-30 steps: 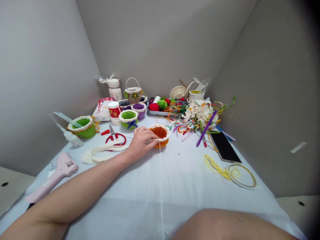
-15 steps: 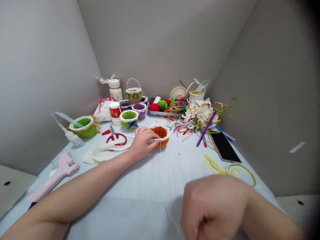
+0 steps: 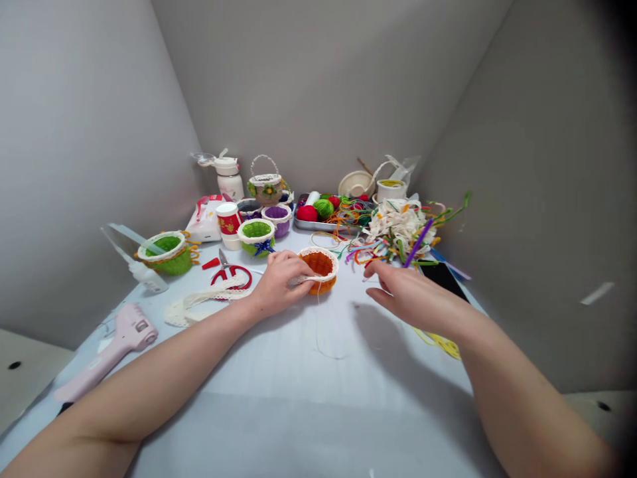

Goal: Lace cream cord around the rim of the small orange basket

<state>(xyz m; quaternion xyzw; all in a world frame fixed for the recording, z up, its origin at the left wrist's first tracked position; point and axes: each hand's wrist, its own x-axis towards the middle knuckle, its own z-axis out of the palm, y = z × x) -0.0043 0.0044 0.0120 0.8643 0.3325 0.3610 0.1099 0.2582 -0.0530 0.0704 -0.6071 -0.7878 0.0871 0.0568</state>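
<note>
A small orange basket (image 3: 324,287) with white lace trim (image 3: 326,255) around its rim stands mid-table. My left hand (image 3: 283,282) pinches its near left edge, where the trim meets the rim. From there a thin thread (image 3: 317,325) hangs down and curls over the tabletop. My right hand (image 3: 398,289) hovers to the right of the basket, apart from it, thumb and index finger spread with nothing visible between them. Beside my left hand lie a loose lace strip (image 3: 186,309) and red-handled scissors (image 3: 239,277).
At left are a pink glue gun (image 3: 130,332), a glue bottle (image 3: 149,277) and a green basket (image 3: 174,260). Behind stand more small baskets (image 3: 256,239), a paper cup (image 3: 229,226) and a yarn tray (image 3: 323,226). A pipe-cleaner heap (image 3: 398,232) and a phone (image 3: 442,279) lie right.
My right hand has risen from the near edge toward the basket and opened. The thread, earlier stretched toward the near edge, now lies slack. My left hand has hardly moved.
</note>
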